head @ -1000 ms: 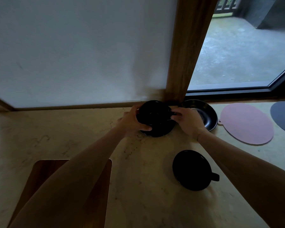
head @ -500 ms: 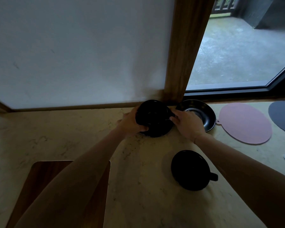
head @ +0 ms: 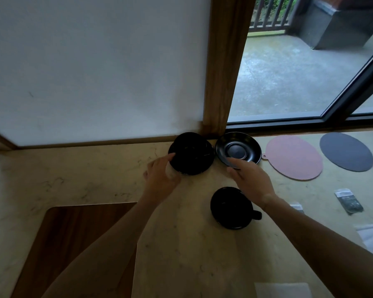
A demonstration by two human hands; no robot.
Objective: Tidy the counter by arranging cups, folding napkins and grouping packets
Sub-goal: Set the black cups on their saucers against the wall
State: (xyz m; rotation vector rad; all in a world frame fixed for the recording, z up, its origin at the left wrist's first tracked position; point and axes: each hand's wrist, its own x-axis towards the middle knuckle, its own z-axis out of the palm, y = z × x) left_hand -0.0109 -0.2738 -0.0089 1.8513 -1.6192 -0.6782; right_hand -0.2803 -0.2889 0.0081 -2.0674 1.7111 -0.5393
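right hand (head: 251, 181) left stacked cup (head: 191, 155) | hands empty, apart | loose cup (head: 232, 207) handle points right

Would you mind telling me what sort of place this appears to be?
Probably a tea or coffee counter in a home or guest room: a pale stone-look counter holds black cups and saucers, silicone mats and small packets, beside a glass door opening onto a terrace.

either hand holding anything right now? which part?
Left hand touches the near-left rim of the cup on its saucer; grip unclear. Right hand hovers open over the empty saucer's near edge, holding nothing.
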